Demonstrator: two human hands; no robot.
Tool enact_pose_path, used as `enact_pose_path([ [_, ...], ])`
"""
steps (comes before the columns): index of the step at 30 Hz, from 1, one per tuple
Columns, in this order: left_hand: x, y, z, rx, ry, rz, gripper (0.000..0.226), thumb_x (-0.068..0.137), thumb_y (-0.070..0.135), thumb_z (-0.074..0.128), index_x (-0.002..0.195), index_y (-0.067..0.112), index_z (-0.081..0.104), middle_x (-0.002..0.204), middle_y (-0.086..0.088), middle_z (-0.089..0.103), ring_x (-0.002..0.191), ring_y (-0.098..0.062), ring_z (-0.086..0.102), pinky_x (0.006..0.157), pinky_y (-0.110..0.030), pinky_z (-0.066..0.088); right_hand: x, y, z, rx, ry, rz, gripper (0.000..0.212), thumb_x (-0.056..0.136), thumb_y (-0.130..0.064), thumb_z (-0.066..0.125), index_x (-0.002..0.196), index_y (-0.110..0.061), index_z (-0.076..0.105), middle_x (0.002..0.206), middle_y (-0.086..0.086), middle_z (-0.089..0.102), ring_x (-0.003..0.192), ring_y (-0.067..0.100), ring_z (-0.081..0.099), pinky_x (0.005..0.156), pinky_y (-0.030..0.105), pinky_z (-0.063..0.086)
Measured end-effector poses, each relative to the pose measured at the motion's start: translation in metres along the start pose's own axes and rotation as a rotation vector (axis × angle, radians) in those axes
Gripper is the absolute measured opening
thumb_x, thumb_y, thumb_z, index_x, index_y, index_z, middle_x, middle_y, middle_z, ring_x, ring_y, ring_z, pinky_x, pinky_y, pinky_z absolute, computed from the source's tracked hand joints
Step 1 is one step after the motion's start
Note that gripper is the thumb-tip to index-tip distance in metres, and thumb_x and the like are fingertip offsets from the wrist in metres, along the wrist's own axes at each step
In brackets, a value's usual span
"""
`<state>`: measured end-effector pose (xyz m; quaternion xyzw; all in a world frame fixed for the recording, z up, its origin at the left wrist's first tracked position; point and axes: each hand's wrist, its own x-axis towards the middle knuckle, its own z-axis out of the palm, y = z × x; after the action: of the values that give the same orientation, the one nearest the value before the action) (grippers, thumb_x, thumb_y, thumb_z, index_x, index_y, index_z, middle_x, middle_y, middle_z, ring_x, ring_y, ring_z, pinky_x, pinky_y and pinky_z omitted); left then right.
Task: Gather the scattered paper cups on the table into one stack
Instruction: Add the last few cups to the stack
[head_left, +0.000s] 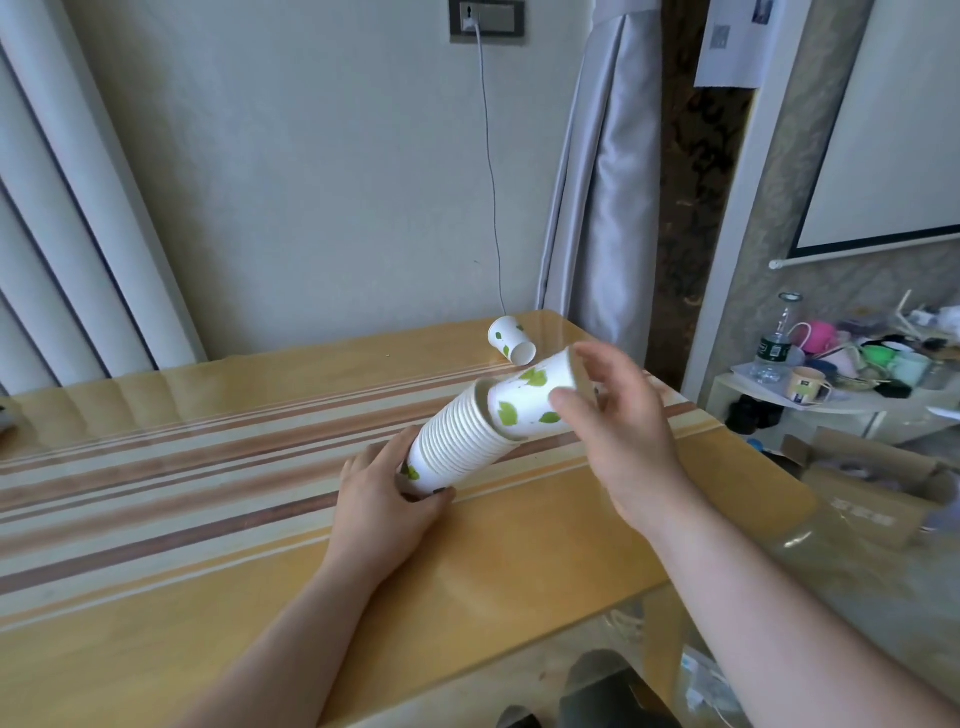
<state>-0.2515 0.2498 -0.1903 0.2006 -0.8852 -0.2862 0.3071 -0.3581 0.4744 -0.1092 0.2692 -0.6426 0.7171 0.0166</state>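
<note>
1 stack (457, 441) in L hand (382, 501), 1 cup (530, 397) in R hand (618, 431), 1 loose cup (510, 340).

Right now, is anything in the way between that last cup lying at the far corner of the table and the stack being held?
Nothing visible on the table blocks it. The loose cup lies on its side beyond the stack, which the left hand grips at its base. Only the right hand, pushing another cup into the stack, sits between them.

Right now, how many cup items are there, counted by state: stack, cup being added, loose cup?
Stack, in left hand: 1
Cup being added, in right hand: 1
Loose cup, lying on table: 1
Total: 3
</note>
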Motion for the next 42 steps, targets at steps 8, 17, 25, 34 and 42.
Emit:
enact_pose_path([
  [8, 0.001, -0.003, 0.002, 0.024, 0.019, 0.055, 0.076, 0.073, 0.039, 0.087, 0.145, 0.042, 0.061, 0.123, 0.011, 0.067, 0.117, -0.021, 0.055, 0.095, -0.030, 0.034, 0.006, 0.002, 0.007, -0.236, -0.224, 0.022, 0.071, 0.084, -0.069, 0.078, 0.149, -0.049, 0.057, 0.143, -0.024, 0.064, 0.119, -0.005, 0.062, 0.104, 0.027, 0.052],
  [17, 0.001, -0.003, 0.003, -0.010, 0.006, 0.040, 0.069, 0.074, 0.051, 0.086, 0.139, 0.043, 0.062, 0.106, 0.020, 0.063, 0.105, -0.012, 0.054, 0.086, -0.033, 0.043, 0.036, 0.054, -0.059, -1.075, 0.154, 0.008, 0.061, 0.088, -0.048, 0.073, 0.146, -0.050, 0.055, 0.142, -0.008, 0.046, 0.128, 0.035, 0.044, 0.095, 0.045, 0.047],
  [25, 0.000, -0.003, 0.002, -0.007, 0.004, 0.027, 0.070, 0.076, 0.049, 0.087, 0.141, 0.043, 0.061, 0.106, 0.020, 0.062, 0.105, -0.013, 0.054, 0.086, -0.034, 0.045, 0.026, 0.071, -0.065, -0.960, 0.044, 0.101, 0.050, 0.095, -0.037, 0.073, 0.143, -0.042, 0.058, 0.139, -0.008, 0.060, 0.127, 0.029, 0.050, 0.093, 0.041, 0.048],
  [34, 0.000, -0.001, 0.000, -0.011, -0.006, 0.009, 0.064, 0.076, 0.050, 0.086, 0.136, 0.042, 0.063, 0.106, 0.019, 0.063, 0.103, -0.013, 0.053, 0.083, -0.033, 0.043, 0.010, 0.073, -0.042, -0.772, -0.131, 0.141, 0.069, 0.077, -0.045, 0.092, 0.132, -0.038, 0.051, 0.118, -0.012, 0.061, 0.113, 0.022, 0.056, 0.092, 0.040, 0.051],
  [42, -0.001, -0.001, 0.000, -0.006, -0.021, 0.002, 0.066, 0.076, 0.052, 0.084, 0.138, 0.043, 0.060, 0.105, 0.019, 0.061, 0.104, -0.013, 0.053, 0.082, -0.032, 0.043, 0.018, 0.047, -0.028, -0.611, -0.130, 0.210, 0.077, 0.082, -0.028, 0.082, 0.147, -0.049, 0.047, 0.136, -0.007, 0.060, 0.122, 0.025, 0.058, 0.097, 0.045, 0.054],
])
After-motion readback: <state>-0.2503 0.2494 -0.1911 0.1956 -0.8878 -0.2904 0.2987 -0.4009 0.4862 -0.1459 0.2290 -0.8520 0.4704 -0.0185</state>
